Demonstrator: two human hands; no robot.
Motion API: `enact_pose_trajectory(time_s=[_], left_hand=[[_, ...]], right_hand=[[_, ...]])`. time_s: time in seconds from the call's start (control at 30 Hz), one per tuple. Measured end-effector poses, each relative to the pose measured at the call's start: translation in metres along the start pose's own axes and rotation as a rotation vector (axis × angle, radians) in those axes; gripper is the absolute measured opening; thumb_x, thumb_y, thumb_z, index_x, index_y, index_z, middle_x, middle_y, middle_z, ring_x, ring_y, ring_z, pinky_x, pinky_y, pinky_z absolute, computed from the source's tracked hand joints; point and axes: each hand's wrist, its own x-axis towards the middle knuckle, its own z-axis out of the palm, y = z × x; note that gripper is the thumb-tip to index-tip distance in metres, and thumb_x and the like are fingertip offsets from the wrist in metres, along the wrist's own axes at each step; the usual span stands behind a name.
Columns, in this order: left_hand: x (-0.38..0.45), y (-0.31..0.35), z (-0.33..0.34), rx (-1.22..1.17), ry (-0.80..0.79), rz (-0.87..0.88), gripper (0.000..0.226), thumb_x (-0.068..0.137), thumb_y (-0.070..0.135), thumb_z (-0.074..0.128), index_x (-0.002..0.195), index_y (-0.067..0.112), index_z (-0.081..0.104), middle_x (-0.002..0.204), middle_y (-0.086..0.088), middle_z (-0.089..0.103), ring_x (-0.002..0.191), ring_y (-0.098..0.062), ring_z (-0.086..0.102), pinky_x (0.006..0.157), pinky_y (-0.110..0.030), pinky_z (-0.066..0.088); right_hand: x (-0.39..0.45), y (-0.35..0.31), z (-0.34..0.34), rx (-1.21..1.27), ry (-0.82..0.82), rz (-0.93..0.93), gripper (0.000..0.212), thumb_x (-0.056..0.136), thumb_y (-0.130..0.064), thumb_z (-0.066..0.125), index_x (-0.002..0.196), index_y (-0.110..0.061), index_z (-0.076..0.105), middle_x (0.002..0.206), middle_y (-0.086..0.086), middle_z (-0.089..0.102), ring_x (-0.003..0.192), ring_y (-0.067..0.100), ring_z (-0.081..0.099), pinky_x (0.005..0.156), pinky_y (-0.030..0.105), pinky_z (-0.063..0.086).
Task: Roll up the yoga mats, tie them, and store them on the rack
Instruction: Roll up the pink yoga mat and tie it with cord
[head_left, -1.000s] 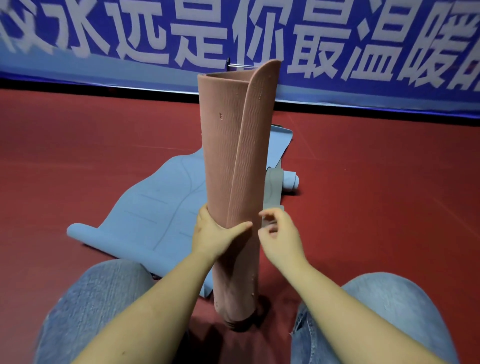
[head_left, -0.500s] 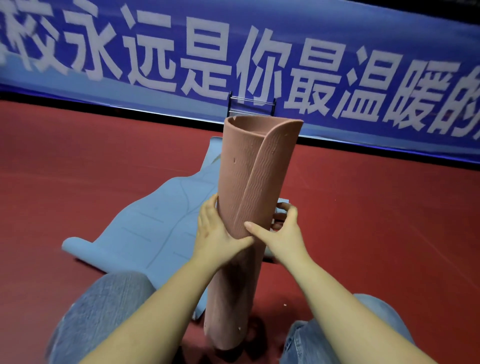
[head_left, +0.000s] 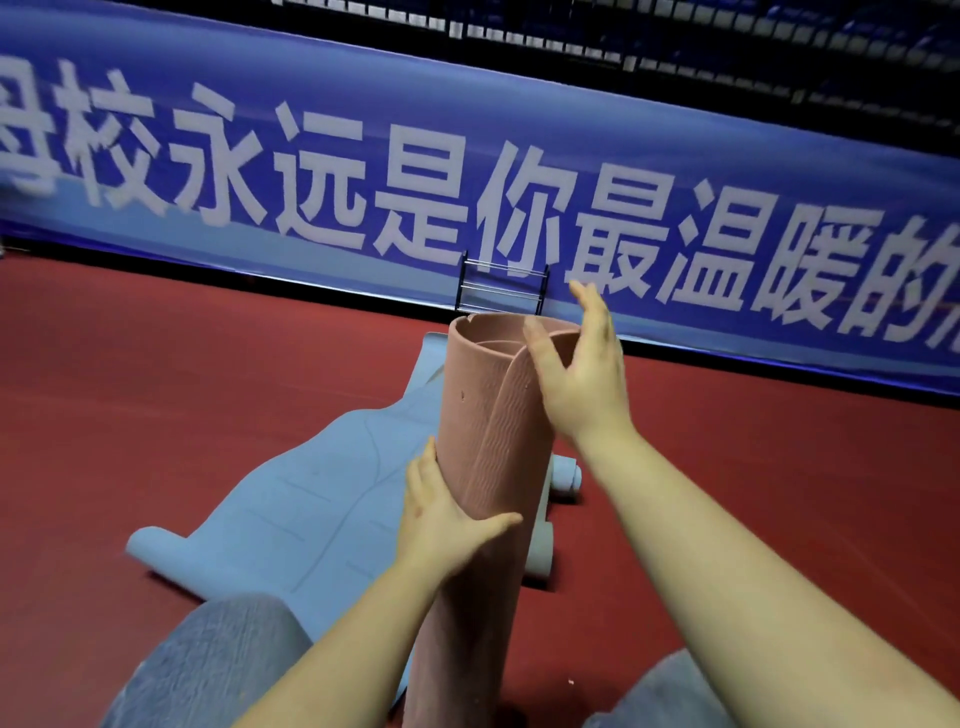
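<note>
- The upright pink roll (head_left: 493, 441) is gripped at mid-height by the left hand (head_left: 441, 514), fingers curled round it.
- Its top edge is touched by the right hand (head_left: 582, 374), fingers spread wide.
- A blue mat (head_left: 291, 509) is spread behind.

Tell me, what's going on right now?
Left hand holds pink rolled mat upright. Right hand open near its top. Not tied. Blue mat unrolled behind.

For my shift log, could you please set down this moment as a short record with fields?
Pink mat: rolled, standing on end on the red floor, untied
Left hand: holds the roll's middle
Right hand: fingers spread at the roll's top edge, grip unclear
Blue mat: mostly unrolled on the floor behind
Rack: by the banner, nothing visible on it
</note>
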Motion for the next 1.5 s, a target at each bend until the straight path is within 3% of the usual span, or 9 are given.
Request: enact_pose_trajectory(time_s=[0.13, 0.33, 0.43, 0.57, 1.07, 1.17, 1.23, 1.33, 1.5], left_hand=[[-0.004, 0.001, 0.002, 0.028, -0.015, 0.017, 0.13, 0.049, 0.062, 0.08, 0.147, 0.023, 0.004, 0.144, 0.002, 0.017, 0.137, -0.019, 0.025, 0.108, -0.04, 0.034], [-0.008, -0.001, 0.007, 0.012, 0.023, 0.042, 0.125, 0.049, 0.059, 0.08, 0.146, 0.021, 0.01, 0.143, 0.001, 0.021, 0.136, -0.018, 0.025, 0.108, -0.035, 0.032], [-0.005, -0.002, 0.009, 0.01, 0.03, 0.04, 0.122, 0.05, 0.055, 0.079, 0.145, 0.02, 0.011, 0.141, 0.003, 0.022, 0.135, -0.017, 0.025, 0.107, -0.034, 0.032], [-0.008, -0.006, 0.014, 0.031, -0.005, 0.031, 0.128, 0.049, 0.056, 0.08, 0.146, 0.02, 0.006, 0.144, 0.002, 0.017, 0.137, -0.017, 0.019, 0.11, -0.035, 0.029], [-0.035, -0.039, 0.049, 0.046, -0.017, -0.014, 0.132, 0.051, 0.057, 0.081, 0.148, 0.014, 0.002, 0.151, -0.003, 0.016, 0.14, -0.018, 0.011, 0.115, -0.032, 0.017], [-0.039, -0.039, 0.048, 0.041, 0.023, 0.016, 0.13, 0.05, 0.056, 0.082, 0.148, 0.012, 0.009, 0.148, -0.004, 0.022, 0.138, -0.02, 0.017, 0.115, -0.032, 0.018], [-0.04, -0.04, 0.046, 0.049, 0.034, 0.027, 0.13, 0.049, 0.056, 0.082, 0.147, 0.012, 0.01, 0.147, -0.005, 0.024, 0.137, -0.02, 0.019, 0.115, -0.034, 0.02], [-0.045, -0.043, 0.046, 0.037, 0.025, 0.031, 0.134, 0.049, 0.057, 0.082, 0.149, 0.013, 0.004, 0.149, -0.005, 0.02, 0.139, -0.02, 0.016, 0.116, -0.034, 0.018], [-0.052, -0.041, 0.046, 0.008, 0.009, -0.033, 0.14, 0.043, 0.072, 0.063, 0.149, 0.015, -0.007, 0.153, -0.005, 0.011, 0.142, -0.019, 0.008, 0.116, -0.032, 0.011]], right_hand=[[0.084, -0.06, -0.025, -0.218, -0.399, -0.062, 0.065, 0.091, -0.066, 0.033, 0.139, -0.024, 0.043, 0.147, -0.003, 0.041, 0.136, 0.018, 0.034, 0.109, 0.038, 0.028], [0.091, -0.038, 0.01, -0.516, -0.989, 0.219, 0.087, 0.075, -0.085, 0.03, 0.146, -0.036, 0.028, 0.156, 0.001, 0.024, 0.14, 0.026, 0.029, 0.115, 0.048, 0.02], [0.072, -0.009, 0.035, -0.664, -0.922, 0.122, 0.093, 0.074, -0.087, 0.024, 0.15, -0.038, 0.005, 0.16, 0.001, -0.002, 0.147, 0.026, -0.002, 0.114, 0.055, -0.002], [0.068, -0.005, 0.034, -0.588, -0.935, 0.218, 0.094, 0.073, -0.087, 0.027, 0.15, -0.039, 0.003, 0.16, 0.001, -0.006, 0.146, 0.026, -0.008, 0.114, 0.055, -0.006], [0.023, 0.035, 0.045, -0.687, -0.983, 0.231, 0.093, 0.074, -0.086, 0.021, 0.15, -0.038, 0.0, 0.159, 0.002, -0.009, 0.146, 0.027, -0.006, 0.116, 0.054, -0.004], [0.047, 0.008, 0.022, -0.407, -1.116, 0.326, 0.081, 0.083, -0.078, 0.023, 0.151, -0.037, 0.007, 0.159, -0.005, -0.004, 0.147, 0.022, -0.003, 0.116, 0.05, -0.001], [0.079, -0.015, 0.004, -0.276, -0.969, 0.221, 0.075, 0.088, -0.072, 0.021, 0.151, -0.033, 0.01, 0.159, -0.009, -0.003, 0.146, 0.016, -0.003, 0.116, 0.046, -0.001], [0.103, -0.03, -0.005, -0.41, -0.728, 0.021, 0.083, 0.084, -0.078, 0.018, 0.151, -0.032, 0.008, 0.159, -0.007, 0.0, 0.146, 0.018, -0.006, 0.117, 0.051, -0.004], [0.037, 0.009, 0.029, -0.601, -0.936, 0.107, 0.087, 0.079, -0.083, 0.018, 0.151, -0.036, 0.001, 0.16, 0.001, -0.006, 0.146, 0.027, -0.005, 0.115, 0.055, -0.003]])
